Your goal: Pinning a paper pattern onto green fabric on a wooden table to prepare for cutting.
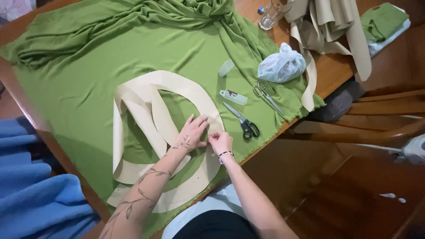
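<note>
From the head camera I look down on green cloth (88,84) spread over a wooden table (336,66), with cream paper pattern (177,84) strips curving in loops on top of it. My left hand (192,132) lies flat on the pattern's right-hand band, fingers stretched out toward one o'clock, palm pressing the paper to the cloth. My right hand (220,141) sits just beside it at three o'clock, fingers curled in with thumb and fingertips pinched together at the band's edge; whether they grip a pin or only the paper I cannot tell, it is too small. The two hands nearly touch. The band under them runs from about eleven o'clock, arching over the top of the loop, down to five o'clock past my right wrist, so its long axis crosses beneath both hands and the left hand covers more of it. At two o'clock from my right hand, near but apart, black-handled scissors (242,120) lie with blades pointing to ten o'clock. Beyond them are a small box (233,97), slim metal scissors (267,97), and a knotted plastic bag (281,67). At twelve o'clock, well apart, stands a glass (271,15). A blue blanket (31,190) is at nine o'clock off the table.
</note>
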